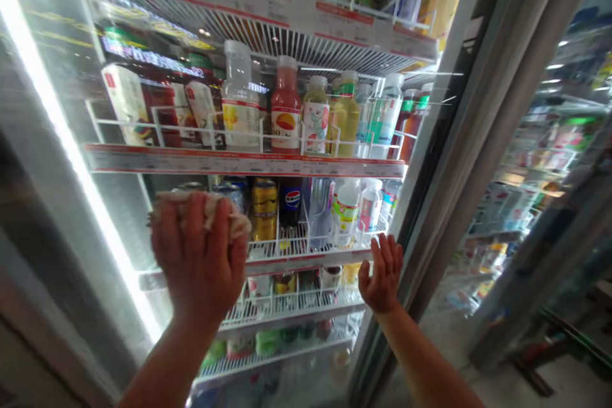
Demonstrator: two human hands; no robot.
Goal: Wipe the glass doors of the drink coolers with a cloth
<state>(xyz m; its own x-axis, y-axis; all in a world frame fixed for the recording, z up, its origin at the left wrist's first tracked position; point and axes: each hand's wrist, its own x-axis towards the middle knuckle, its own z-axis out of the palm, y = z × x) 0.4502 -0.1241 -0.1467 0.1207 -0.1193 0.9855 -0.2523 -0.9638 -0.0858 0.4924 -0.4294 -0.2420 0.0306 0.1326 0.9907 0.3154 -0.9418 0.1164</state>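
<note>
My left hand (198, 255) presses a crumpled beige cloth (224, 207) to the glass door of a drinks fridge. Its fingers lie over the cloth, whose edges show above and to the right of them. Farther right, my right hand (382, 274) rests with fingers extended at the glass near the door's right frame (433, 159), nothing in it. Behind the glass, between the hands, are a gold can (264, 209) and a dark Pepsi container (290, 201). Blur hides the cloth's exact folds.
Shelves with price strips (248, 160) hold several bottles, among them a red juice bottle (285, 108). A bright light strip (71, 134) runs down the left side. Past the right frame, another stocked glass section (530, 172) appears, blurred. Reflections cross the upper glass.
</note>
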